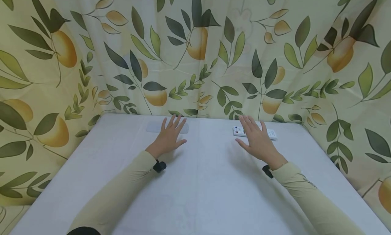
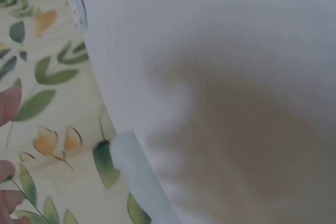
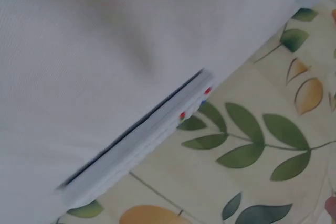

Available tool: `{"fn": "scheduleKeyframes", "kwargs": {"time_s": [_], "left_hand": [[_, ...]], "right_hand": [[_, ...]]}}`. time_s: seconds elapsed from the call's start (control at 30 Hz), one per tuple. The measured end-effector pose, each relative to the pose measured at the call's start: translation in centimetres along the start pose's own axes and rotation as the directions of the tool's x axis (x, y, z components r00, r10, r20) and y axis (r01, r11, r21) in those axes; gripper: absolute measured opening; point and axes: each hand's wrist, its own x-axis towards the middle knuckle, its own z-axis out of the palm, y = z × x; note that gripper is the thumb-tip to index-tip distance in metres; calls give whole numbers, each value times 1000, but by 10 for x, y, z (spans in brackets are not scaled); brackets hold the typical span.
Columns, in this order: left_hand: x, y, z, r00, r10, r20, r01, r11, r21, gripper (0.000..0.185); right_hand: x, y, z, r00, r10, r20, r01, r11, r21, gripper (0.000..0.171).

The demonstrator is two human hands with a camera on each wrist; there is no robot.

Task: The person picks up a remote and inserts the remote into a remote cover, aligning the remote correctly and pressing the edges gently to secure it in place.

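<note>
In the head view my left hand (image 1: 167, 139) is held above the table with fingers spread, holding nothing. Beyond it lies a pale, see-through flat rectangular piece (image 1: 154, 127), partly hidden by the fingers; its exact kind is unclear. The left wrist view shows it as a bluish strip (image 2: 139, 174) along the table edge, with fingertips (image 2: 9, 106) at the left border. My right hand (image 1: 259, 144), fingers straight and thumb apart, hovers over a white remote control (image 1: 239, 131) with coloured buttons. The remote's side (image 3: 136, 140) shows in the right wrist view.
A white-covered table (image 1: 198, 184) spans the space in front of me. Behind it and along both sides hangs a curtain (image 1: 183, 75) printed with leaves and orange fruit. Both wrists carry small black devices (image 1: 159, 166).
</note>
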Motion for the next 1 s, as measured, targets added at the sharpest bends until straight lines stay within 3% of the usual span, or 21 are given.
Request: {"fn": "scheduleKeyframes", "kwargs": {"time_s": [0.17, 0.33, 0.5, 0.77, 1.0], "left_hand": [[17, -17, 5, 999, 3, 32, -5, 999, 47, 82], [31, -34, 14, 996, 29, 82, -39, 991, 128, 78], [41, -53, 24, 990, -12, 137, -13, 983, 182, 75], [47, -76, 32, 980, -81, 181, 42, 977, 209, 72], [46, -83, 24, 970, -88, 228, 53, 986, 157, 69]], "right_hand": [[1, 33, 4, 1000, -1, 0, 1, 999, -38, 80], [0, 60, 12, 994, 38, 99, -32, 998, -62, 80], [0, 84, 24, 975, 82, 206, -62, 993, -100, 76], [3, 106, 40, 945, 117, 305, -83, 989, -121, 73], [1, 119, 49, 909, 170, 380, -130, 983, -128, 71]]}}
